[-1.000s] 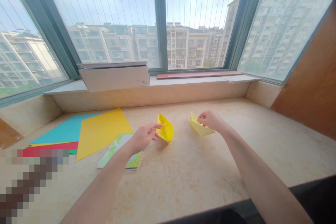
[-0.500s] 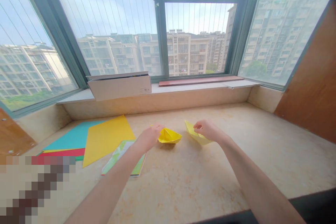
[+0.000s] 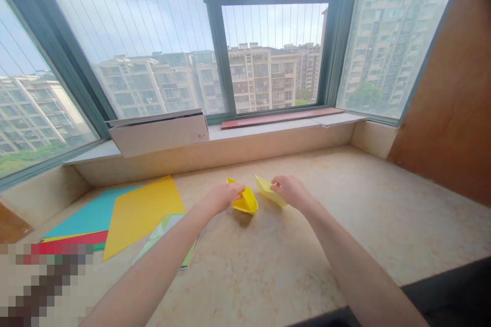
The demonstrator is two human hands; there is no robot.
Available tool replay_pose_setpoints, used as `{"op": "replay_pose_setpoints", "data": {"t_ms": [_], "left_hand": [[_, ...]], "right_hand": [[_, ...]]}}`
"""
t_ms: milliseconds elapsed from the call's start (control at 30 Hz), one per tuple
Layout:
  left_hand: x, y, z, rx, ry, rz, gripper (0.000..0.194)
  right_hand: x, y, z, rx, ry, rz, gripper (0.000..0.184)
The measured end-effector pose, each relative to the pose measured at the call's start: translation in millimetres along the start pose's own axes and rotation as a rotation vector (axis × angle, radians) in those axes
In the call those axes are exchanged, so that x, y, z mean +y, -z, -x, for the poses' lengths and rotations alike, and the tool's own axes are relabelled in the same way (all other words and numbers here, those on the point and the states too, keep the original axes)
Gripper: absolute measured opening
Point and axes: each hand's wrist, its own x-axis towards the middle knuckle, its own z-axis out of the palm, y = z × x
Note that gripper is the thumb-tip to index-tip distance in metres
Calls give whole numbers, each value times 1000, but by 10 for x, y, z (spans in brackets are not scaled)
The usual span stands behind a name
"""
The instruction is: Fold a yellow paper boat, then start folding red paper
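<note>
- Surface [image 3: 238, 288]: one; near its middle, the yellow boat [image 3: 249, 204] and pale paper [image 3: 266, 190] could have crumpled if squeezed too hard or bumped together.
- Colored sheets [image 3: 141, 217]: at least four overlapped.
- Booklet [image 3: 163, 228]: one lay left of the boat.
- Hands: two; left hand [image 3: 226, 197] pinched the boat, right hand [image 3: 290, 191] pinched the paper, fingers nearly closed.
- Pale paper: one.
- Yellow boat: one, just beside it.

- Looks like a home to me, with a wide bay window [image 3: 215, 36].
- Beyond the window, apartment blocks [image 3: 264, 77] seen from an upper floor.
- Below the window, a broad stone-look ledge [image 3: 291, 260] bearing coloured paper [image 3: 143, 214].
- Right of the window, brown wood [image 3: 441, 107].
</note>
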Motion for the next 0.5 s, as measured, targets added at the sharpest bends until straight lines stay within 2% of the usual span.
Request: {"op": "replay_pose_setpoints", "data": {"t_ms": [200, 300, 400, 500], "left_hand": [[172, 18, -215, -49, -73, -95, 14], [221, 17, -304, -82, -86, -114, 20], [234, 12, -437, -104, -77, -117, 33], [217, 49, -622, -86, -36, -105, 34]], "right_hand": [[-18, 34, 110, -19, 80, 24, 33], [-61, 32, 143, -34, 105, 54, 33], [-92, 35, 142, -39, 61, 110, 32], [-73, 76, 138, -24, -27, 173, 32]]}}
